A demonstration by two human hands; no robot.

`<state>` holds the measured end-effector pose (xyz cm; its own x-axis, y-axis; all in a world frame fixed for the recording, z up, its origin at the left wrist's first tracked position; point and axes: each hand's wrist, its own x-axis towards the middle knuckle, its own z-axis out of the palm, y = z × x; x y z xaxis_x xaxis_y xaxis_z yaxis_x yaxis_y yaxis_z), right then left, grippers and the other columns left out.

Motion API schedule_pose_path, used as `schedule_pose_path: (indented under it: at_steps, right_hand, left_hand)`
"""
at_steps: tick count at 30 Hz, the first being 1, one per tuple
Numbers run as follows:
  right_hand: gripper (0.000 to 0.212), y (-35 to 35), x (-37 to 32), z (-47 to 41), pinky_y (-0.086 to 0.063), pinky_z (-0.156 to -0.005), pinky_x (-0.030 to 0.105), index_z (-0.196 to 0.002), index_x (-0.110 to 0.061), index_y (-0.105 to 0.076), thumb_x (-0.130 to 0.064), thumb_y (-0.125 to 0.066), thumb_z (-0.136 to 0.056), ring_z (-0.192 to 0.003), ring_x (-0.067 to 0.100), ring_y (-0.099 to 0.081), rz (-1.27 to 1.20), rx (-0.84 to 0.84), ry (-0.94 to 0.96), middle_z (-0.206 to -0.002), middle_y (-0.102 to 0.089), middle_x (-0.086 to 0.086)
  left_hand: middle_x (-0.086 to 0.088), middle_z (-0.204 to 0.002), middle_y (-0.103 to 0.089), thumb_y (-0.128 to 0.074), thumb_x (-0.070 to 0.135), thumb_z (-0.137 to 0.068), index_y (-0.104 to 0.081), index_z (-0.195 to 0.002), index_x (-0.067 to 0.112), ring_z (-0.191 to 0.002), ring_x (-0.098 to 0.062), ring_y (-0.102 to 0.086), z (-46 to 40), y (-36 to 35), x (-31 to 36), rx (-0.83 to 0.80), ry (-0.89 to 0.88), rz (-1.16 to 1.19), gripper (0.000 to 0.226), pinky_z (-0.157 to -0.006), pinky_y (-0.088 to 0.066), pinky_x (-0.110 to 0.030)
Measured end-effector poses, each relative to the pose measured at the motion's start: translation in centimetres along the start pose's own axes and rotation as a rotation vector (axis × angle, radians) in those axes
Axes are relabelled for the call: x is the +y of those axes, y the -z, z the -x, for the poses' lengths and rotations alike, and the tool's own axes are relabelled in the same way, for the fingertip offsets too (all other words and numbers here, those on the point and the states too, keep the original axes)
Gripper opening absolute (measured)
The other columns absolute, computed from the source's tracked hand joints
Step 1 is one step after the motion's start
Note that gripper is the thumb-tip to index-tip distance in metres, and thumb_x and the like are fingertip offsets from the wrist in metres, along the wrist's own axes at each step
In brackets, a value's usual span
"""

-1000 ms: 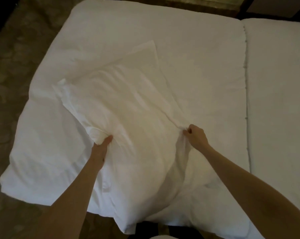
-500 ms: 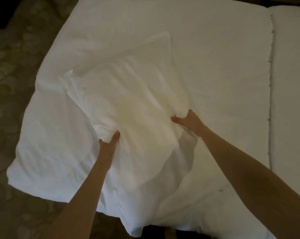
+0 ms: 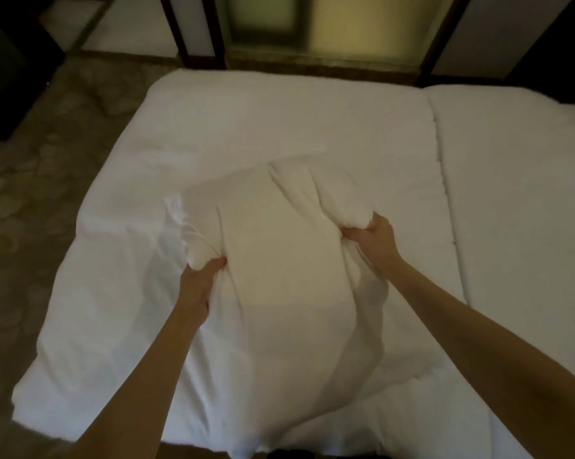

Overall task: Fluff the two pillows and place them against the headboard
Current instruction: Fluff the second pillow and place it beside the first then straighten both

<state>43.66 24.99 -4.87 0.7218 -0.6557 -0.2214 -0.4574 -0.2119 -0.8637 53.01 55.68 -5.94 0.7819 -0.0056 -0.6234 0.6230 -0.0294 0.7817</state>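
Both hands (image 3: pixel 200 279) (image 3: pixel 375 240) grip the white pillow (image 3: pixel 279 260).

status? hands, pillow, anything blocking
Left hand and right hand both clenched on the pillow, one each side. Pillow bunched between them on the white bed, not at any headboard. Nothing blocking.

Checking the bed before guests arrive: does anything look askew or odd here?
Only the pillow: it lies bunched mid-bed, pinched inward by the left hand and right hand. Nothing looks spilled or damaged.
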Motion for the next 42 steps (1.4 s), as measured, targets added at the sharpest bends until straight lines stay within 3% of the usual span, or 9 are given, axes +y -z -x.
schedule_pose_path:
  at_steps: [6,12,15,18,23,31,35,39,42]
  right_hand:
    - [0.026,8.9,-3.6,3.3,-0.052,-0.068,0.028,-0.077,-0.030,-0.068,-0.010,-0.079,-0.065,-0.076,0.010,-0.066,-0.190,0.197,0.029,-0.081,-0.070,-0.012]
    - [0.023,18.1,-5.7,7.1,-0.054,-0.057,0.025,-0.079,-0.022,-0.070,-0.007,-0.079,-0.065,-0.069,0.007,-0.067,-0.293,0.417,0.100,-0.080,-0.072,-0.005]
    - [0.023,22.5,-5.6,9.2,-0.058,-0.061,0.026,-0.076,-0.023,-0.067,-0.006,-0.079,-0.065,-0.072,0.012,-0.069,-0.317,0.511,0.135,-0.078,-0.072,-0.005]
    - [0.022,26.8,-4.7,11.5,-0.058,-0.068,0.032,-0.079,-0.023,-0.067,-0.010,-0.079,-0.065,-0.078,0.016,-0.070,-0.327,0.592,0.156,-0.083,-0.073,-0.001]
    - [0.025,34.3,-2.3,16.4,-0.052,-0.053,0.015,-0.071,-0.030,-0.065,-0.011,-0.079,-0.065,-0.065,0.000,-0.066,-0.299,0.736,0.190,-0.071,-0.070,-0.018]
    - [0.030,46.3,4.1,23.7,-0.048,-0.053,0.007,-0.075,-0.035,-0.063,-0.010,-0.078,-0.070,-0.065,-0.009,-0.064,-0.246,0.804,0.220,-0.076,-0.066,-0.022]
    - [0.027,51.9,7.6,25.7,-0.046,-0.057,0.014,-0.086,-0.032,-0.065,-0.013,-0.077,-0.071,-0.074,-0.003,-0.061,-0.198,0.794,0.225,-0.082,-0.065,-0.021]
    - [0.029,56.8,10.9,26.4,-0.048,-0.061,0.022,-0.096,-0.022,-0.066,-0.014,-0.077,-0.070,-0.082,0.010,-0.064,-0.140,0.802,0.209,-0.087,-0.067,-0.013]
    - [0.031,59.9,13.0,26.0,-0.055,-0.070,0.033,-0.099,-0.017,-0.069,-0.015,-0.078,-0.069,-0.087,0.021,-0.066,-0.104,0.822,0.184,-0.093,-0.070,-0.002]
  left_hand:
    - [0.008,-0.084,-0.069,-0.075,0.014,-0.075,-0.062,-0.090,0.025,-0.073,-0.011,-0.065,2.8,-5.6,6.5,-0.201,-0.123,-0.015,0.023,-0.056,-0.050,-0.026]
    - [0.002,-0.090,-0.064,-0.077,0.022,-0.073,-0.052,-0.128,0.014,-0.074,-0.012,-0.060,6.8,-13.2,10.8,-0.368,-0.212,-0.109,0.061,-0.055,-0.045,-0.026]
    - [-0.005,-0.105,-0.065,-0.077,0.025,-0.072,-0.050,-0.133,0.013,-0.078,-0.015,-0.061,9.1,-17.0,11.7,-0.464,-0.244,-0.140,0.067,-0.057,-0.047,-0.027]
    - [-0.001,-0.098,-0.063,-0.076,0.029,-0.073,-0.047,-0.136,0.016,-0.080,-0.017,-0.059,12.0,-20.8,11.9,-0.559,-0.271,-0.170,0.071,-0.058,-0.046,-0.028]
    - [-0.002,-0.109,-0.056,-0.074,0.029,-0.076,-0.041,-0.139,0.015,-0.078,-0.019,-0.055,18.3,-27.5,10.2,-0.650,-0.346,-0.216,0.072,-0.065,-0.043,-0.028]
    - [-0.005,-0.109,-0.061,-0.075,0.022,-0.073,-0.047,-0.135,0.012,-0.083,-0.018,-0.060,29.1,-35.6,3.2,-0.745,-0.371,-0.224,0.069,-0.062,-0.046,-0.028]
    - [-0.005,-0.111,-0.063,-0.075,0.022,-0.074,-0.048,-0.135,0.011,-0.082,-0.016,-0.060,33.5,-39.0,-0.8,-0.752,-0.367,-0.218,0.067,-0.059,-0.046,-0.027]
    - [0.008,-0.088,-0.061,-0.074,0.019,-0.076,-0.049,-0.133,0.012,-0.076,-0.011,-0.058,37.0,-42.5,-4.1,-0.744,-0.345,-0.213,0.063,-0.055,-0.044,-0.025]
    - [0.004,-0.092,-0.059,-0.073,0.022,-0.076,-0.047,-0.136,0.013,-0.077,-0.012,-0.056,38.6,-45.3,-5.6,-0.741,-0.335,-0.230,0.066,-0.056,-0.042,-0.025]
